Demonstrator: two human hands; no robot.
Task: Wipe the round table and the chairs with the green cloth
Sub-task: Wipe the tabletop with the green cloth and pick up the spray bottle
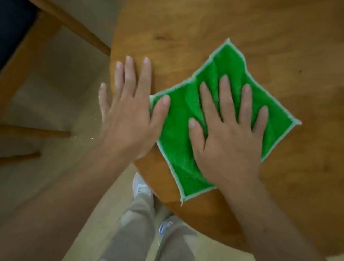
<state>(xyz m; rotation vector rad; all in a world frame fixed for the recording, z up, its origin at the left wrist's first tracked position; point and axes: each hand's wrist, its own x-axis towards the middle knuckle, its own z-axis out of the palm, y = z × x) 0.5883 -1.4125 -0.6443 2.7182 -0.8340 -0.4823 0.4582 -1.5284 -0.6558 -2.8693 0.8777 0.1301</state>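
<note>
Cloth (191, 133) lies flat on table (272, 33) near its close edge. Right hand (227, 143) presses it, fingers straight and spread. Left hand (130, 114) flat at table rim, fingers straight, thumb touching cloth corner. Step: wiping tabletop. Keep palm pressure even, overlap strokes, keep cloth unfolded. Chair (11, 41) to left, well apart, unwiped.

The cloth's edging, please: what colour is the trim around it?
Pale whitish-green trim around the bright green cloth, clearest in the head view.

No readable text, labels, brands or numbers anywhere.
</note>
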